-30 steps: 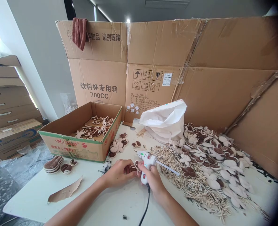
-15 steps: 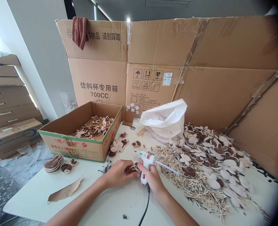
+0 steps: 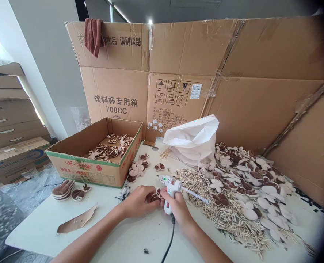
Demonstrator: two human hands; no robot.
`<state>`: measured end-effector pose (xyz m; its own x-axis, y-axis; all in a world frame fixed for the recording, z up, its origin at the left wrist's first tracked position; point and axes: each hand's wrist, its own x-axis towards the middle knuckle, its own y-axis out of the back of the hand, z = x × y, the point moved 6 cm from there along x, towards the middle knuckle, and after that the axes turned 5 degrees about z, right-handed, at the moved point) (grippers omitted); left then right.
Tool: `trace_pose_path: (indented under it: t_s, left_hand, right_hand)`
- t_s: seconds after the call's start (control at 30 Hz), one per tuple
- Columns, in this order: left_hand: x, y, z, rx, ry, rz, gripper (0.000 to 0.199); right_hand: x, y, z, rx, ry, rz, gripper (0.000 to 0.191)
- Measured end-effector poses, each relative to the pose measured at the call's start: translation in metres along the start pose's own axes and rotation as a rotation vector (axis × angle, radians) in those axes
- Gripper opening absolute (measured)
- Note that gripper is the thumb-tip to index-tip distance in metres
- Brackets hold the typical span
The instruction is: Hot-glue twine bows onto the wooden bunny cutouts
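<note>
My right hand [image 3: 179, 210] is closed around a white hot glue gun [image 3: 170, 187], whose nozzle points up and left and whose clear glue stick juts out to the right. Between the fingers of my left hand [image 3: 141, 201] is a small brown felt piece with a cream cord bow [image 3: 157, 195]. The thumb and fingertips of my right hand reach the edge of that piece too. Part of it is hidden behind my fingers. Just beyond my hands lie a few brown and cream felt pieces [image 3: 137, 169] and a single brown one [image 3: 159, 167].
A green-edged cardboard box [image 3: 81, 171] holds several bowed pieces. Short cream cords [image 3: 222, 210] and a heap of felt shapes [image 3: 244, 171] spread on the right, beside a white bag [image 3: 191, 140]. Stacked brown felt [image 3: 63, 190] and a torn cardboard strip [image 3: 76, 220] lie left. Tall cardboard [image 3: 178, 51] stands behind.
Both hands, the glue gun and the bowed piece stay almost exactly where they were. The whole view has shifted very slightly.
</note>
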<state>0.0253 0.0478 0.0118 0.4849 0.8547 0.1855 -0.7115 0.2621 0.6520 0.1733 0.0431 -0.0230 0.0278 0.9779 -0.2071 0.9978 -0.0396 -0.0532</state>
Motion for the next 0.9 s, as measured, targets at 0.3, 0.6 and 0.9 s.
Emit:
trace_pose_path:
  t_s: [0.3, 0.6, 0.9]
  left_hand:
    - [-0.0014, -0.0003, 0.0016, 0.014, -0.008, -0.011, 0.01]
    - [-0.0019, 0.0009, 0.0049, 0.048, -0.009, -0.02, 0.01]
    - [-0.003, 0.0014, 0.006, 0.045, -0.019, -0.028, 0.013]
  right_hand:
    - [-0.0002, -0.0011, 0.0012, -0.024, 0.01, -0.015, 0.034]
    - [-0.0016, -0.0021, 0.0008, -0.052, 0.017, -0.025, 0.032]
    - [-0.0017, -0.0023, 0.0003, -0.067, 0.033, -0.038, 0.032]
